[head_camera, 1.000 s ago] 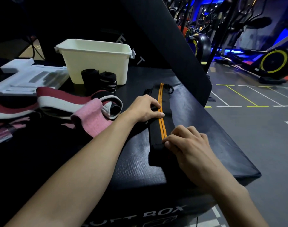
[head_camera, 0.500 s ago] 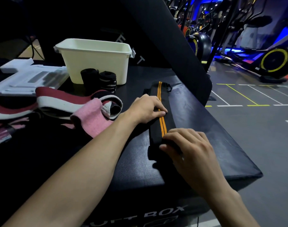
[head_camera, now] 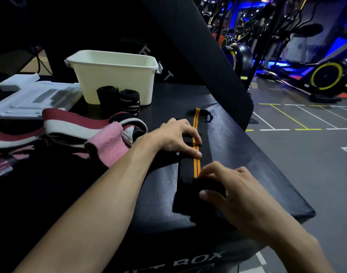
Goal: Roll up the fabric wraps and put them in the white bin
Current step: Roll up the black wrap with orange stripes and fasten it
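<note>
While the left hand (head_camera: 176, 136) presses its fingers flat across the middle of the black wrap with twin orange stripes (head_camera: 196, 134), the right hand (head_camera: 233, 196) curls round the wrap's near end, thumb and fingers pinching a small rolled-up bundle there. That wrap lies stretched lengthwise on the black padded tabletop (head_camera: 247, 160), its far end pointing away from the person. Farther back, the white bin (head_camera: 115, 75) stands upright, and two rolled black wraps (head_camera: 119, 101) stand just in front of it, touching or nearly touching its wall. To the left lies a loose heap of red-and-white and pink bands (head_camera: 86, 133), beside a white foam tray (head_camera: 32, 97).
</note>
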`<state>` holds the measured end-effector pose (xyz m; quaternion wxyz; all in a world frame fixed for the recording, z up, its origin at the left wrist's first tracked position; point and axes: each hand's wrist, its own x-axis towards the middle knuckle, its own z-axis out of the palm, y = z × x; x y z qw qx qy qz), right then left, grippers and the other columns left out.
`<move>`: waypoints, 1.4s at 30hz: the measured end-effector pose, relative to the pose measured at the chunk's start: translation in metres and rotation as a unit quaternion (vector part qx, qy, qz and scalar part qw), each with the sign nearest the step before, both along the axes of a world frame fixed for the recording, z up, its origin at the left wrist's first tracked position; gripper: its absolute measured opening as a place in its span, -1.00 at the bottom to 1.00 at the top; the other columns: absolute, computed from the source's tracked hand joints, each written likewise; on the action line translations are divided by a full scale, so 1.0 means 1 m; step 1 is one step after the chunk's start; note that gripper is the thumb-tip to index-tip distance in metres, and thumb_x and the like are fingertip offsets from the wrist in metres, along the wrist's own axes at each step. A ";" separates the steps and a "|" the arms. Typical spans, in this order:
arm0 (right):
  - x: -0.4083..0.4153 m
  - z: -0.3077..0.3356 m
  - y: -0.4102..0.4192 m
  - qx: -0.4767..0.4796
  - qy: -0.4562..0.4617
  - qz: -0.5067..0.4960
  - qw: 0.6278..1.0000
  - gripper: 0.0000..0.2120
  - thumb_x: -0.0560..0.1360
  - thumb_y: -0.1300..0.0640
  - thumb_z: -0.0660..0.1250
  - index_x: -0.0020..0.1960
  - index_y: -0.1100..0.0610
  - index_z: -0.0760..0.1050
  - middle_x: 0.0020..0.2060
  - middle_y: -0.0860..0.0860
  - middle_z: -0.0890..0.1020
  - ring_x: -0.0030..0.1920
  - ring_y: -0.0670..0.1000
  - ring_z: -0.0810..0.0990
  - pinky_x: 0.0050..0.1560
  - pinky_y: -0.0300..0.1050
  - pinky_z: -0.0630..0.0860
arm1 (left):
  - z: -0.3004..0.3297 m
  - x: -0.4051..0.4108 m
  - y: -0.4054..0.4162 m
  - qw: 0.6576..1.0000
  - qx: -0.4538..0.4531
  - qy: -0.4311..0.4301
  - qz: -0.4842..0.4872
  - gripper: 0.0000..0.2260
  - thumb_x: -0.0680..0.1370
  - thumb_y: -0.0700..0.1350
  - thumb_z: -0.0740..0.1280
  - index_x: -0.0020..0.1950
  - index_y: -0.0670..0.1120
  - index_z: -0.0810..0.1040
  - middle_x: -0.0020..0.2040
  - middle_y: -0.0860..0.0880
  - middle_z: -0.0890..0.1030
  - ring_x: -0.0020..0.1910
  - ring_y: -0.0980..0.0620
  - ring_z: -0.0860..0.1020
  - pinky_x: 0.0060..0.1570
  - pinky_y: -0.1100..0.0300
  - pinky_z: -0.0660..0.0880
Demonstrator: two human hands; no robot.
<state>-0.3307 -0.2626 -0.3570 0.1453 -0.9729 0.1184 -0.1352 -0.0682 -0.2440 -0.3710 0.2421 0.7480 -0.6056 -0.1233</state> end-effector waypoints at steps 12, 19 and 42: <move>0.031 -0.023 0.006 -0.123 -0.111 -0.142 0.976 -0.70 0.61 -0.03 0.14 0.13 -0.03 0.63 -0.06 -0.06 0.52 -0.08 0.10 0.47 -0.17 0.04 0.43 | -0.005 -0.001 -0.004 0.995 -0.074 0.038 0.051 -0.82 0.44 0.09 0.58 0.02 0.17 0.72 -0.07 0.22 0.55 -0.05 0.33 0.53 0.11 0.23 0.48; 0.033 -0.022 0.016 -0.181 -0.160 -0.118 0.963 -0.87 0.51 0.19 0.36 -0.03 -0.02 0.54 -0.14 -0.11 0.54 -0.16 0.02 0.49 -0.11 -0.08 0.31 | -0.007 -0.001 -0.006 0.993 -0.090 0.035 0.067 -0.88 0.46 0.02 0.58 -0.03 0.18 0.73 -0.11 0.23 0.55 0.00 0.18 0.59 0.19 0.10 0.54; 0.010 0.007 0.008 -0.042 -0.008 -0.024 0.999 -0.68 0.53 -0.30 0.17 0.14 -0.15 0.45 -0.31 -0.32 0.39 -0.20 -0.19 0.41 -0.10 -0.12 0.29 | -0.002 0.000 -0.002 0.993 -0.037 0.104 -0.027 -0.85 0.39 0.00 0.64 -0.10 0.05 0.75 -0.39 0.20 0.57 -0.40 0.29 0.46 -0.33 0.44 0.33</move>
